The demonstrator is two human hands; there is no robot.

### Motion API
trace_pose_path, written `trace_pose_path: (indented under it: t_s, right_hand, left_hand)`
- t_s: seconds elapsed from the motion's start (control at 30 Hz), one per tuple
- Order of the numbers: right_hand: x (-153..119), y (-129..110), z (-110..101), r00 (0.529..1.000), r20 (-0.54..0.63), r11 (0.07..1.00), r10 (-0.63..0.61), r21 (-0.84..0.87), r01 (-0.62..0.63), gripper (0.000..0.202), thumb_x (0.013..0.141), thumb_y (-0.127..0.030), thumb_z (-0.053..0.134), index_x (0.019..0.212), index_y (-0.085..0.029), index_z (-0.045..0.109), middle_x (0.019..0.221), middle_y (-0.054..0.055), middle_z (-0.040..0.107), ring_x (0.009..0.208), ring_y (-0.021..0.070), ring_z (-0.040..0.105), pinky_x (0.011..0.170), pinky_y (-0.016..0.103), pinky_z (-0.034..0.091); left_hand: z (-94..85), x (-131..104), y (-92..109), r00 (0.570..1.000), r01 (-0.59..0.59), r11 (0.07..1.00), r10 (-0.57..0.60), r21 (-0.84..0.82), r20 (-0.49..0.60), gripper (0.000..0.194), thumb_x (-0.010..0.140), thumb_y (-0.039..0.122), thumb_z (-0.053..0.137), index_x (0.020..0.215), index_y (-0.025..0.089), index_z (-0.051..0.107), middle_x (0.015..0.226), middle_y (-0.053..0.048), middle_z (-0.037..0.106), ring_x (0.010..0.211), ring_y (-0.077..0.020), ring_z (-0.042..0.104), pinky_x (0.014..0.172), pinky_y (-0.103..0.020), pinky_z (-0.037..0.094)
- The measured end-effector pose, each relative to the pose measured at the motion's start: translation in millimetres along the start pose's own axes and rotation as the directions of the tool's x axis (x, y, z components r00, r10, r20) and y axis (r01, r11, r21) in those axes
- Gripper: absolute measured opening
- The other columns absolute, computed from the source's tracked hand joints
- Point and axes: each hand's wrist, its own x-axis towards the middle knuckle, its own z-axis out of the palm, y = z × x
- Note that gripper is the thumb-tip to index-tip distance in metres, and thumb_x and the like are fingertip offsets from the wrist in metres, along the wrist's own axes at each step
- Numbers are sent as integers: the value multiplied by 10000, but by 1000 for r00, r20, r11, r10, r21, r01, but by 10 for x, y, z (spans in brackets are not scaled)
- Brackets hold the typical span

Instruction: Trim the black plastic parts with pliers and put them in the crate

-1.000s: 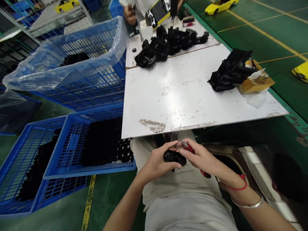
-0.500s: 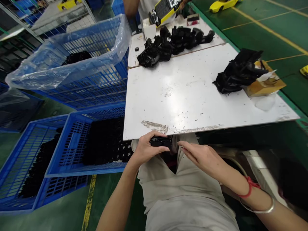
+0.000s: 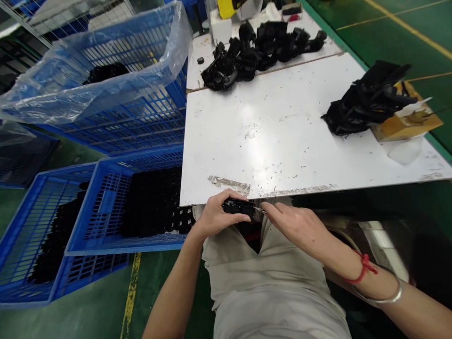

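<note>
My left hand (image 3: 219,215) is closed around a black plastic part (image 3: 238,207), just below the table's near edge and over my lap. Fingers lie along the part's far side and the thumb along its near side. My right hand (image 3: 287,221) pinches a thin metal blade-like tool (image 3: 260,210); most of it is hidden in the fingers. The tool's tip meets the right end of the black part. Whether it is a knife or another tool I cannot make out.
Small black shavings dot the white table (image 3: 219,136). A pile of black plastic parts (image 3: 247,56) lies at the back; a stack of black parts (image 3: 363,101) leans by a cardboard box (image 3: 406,125) at right. Blue crates (image 3: 88,207) with black parts stand left.
My right hand has come slightly left, bringing the metal tool against the part's end. The view has shifted a little, and the yellow toy car at the back is now mostly out of view.
</note>
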Motion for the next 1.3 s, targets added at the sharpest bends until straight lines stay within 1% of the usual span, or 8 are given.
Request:
trace_pose_path:
  t_s: [0.17, 0.33, 0.5, 0.6, 0.7, 0.83, 1.1, 1.3]
  right_hand:
    - [33, 2, -40, 999, 42, 1000, -15, -18, 16, 329, 835, -11, 330, 1023, -151, 561, 621, -19, 448, 445, 106, 330, 424, 257, 114]
    - [32, 10, -95, 995, 102, 1000, -23, -15, 24, 370, 811, 18, 305, 1036, -145, 550, 620, -16, 443, 450, 104, 316, 425, 254, 116]
    - [35, 13, -94, 994, 101, 999, -31, -29, 34, 383, 816, 23, 289, 1058, -140, 537, 614, -18, 432, 445, 103, 294, 430, 251, 109]
    - [46, 8, -69, 994, 110, 998, -28, -46, 33, 365, 814, 23, 283, 1010, -154, 534, 602, -20, 419, 433, 105, 261, 428, 253, 94]
    - [66, 0, -32, 988, 156, 997, -13, -73, 24, 322, 811, 7, 293, 953, -171, 522, 597, -21, 418, 417, 107, 183, 424, 258, 72]
    - [89, -2, 17, 978, 210, 997, -7, -75, 23, 284, 806, -9, 315, 943, -182, 493, 612, -25, 421, 419, 107, 108, 426, 262, 56]
    - [119, 9, 15, 980, 197, 999, -41, -21, 46, 276, 785, 10, 309, 900, -186, 466, 616, -31, 394, 439, 116, 100, 421, 252, 71]
    - [185, -24, -29, 967, 255, 1000, -8, 11, 5, 263, 827, -23, 305, 923, -184, 490, 623, -28, 414, 446, 113, 44, 418, 256, 75]
  left_hand:
    - [-3, 10, -2, 1000, -1, 1000, 1, 7, 1, 377, 645, 342, 812, 938, 176, 642, 964, -62, 692, 911, -203, 656, 816, -302, 509]
    - [-3, 20, 5, 1000, 9, 1000, -9, 6, 0, 374, 643, 343, 813, 930, 174, 643, 957, -63, 695, 899, -202, 658, 805, -302, 513]
    - [0, 22, 8, 1000, 27, 1000, -27, -11, 0, 371, 649, 343, 810, 938, 182, 642, 964, -57, 694, 902, -197, 656, 795, -292, 516]
    - [3, 17, 12, 1000, 25, 1000, -25, -13, -3, 368, 648, 343, 811, 933, 181, 642, 959, -55, 692, 900, -194, 654, 795, -288, 515]
    - [3, 10, 17, 1000, 25, 1000, -25, 1, -3, 369, 647, 348, 811, 928, 178, 643, 952, -53, 690, 887, -190, 653, 787, -284, 512]
    - [0, 5, 31, 999, 45, 999, -45, 16, -1, 376, 649, 363, 807, 931, 175, 645, 955, -55, 691, 878, -190, 652, 775, -281, 509]
    - [0, 8, 60, 997, 81, 996, -81, 42, -5, 392, 645, 390, 804, 930, 171, 646, 942, -57, 695, 861, -194, 651, 758, -283, 506]
    - [9, 11, 70, 996, 82, 994, -81, 70, -22, 403, 643, 403, 801, 929, 161, 651, 911, -62, 694, 843, -198, 646, 735, -286, 509]
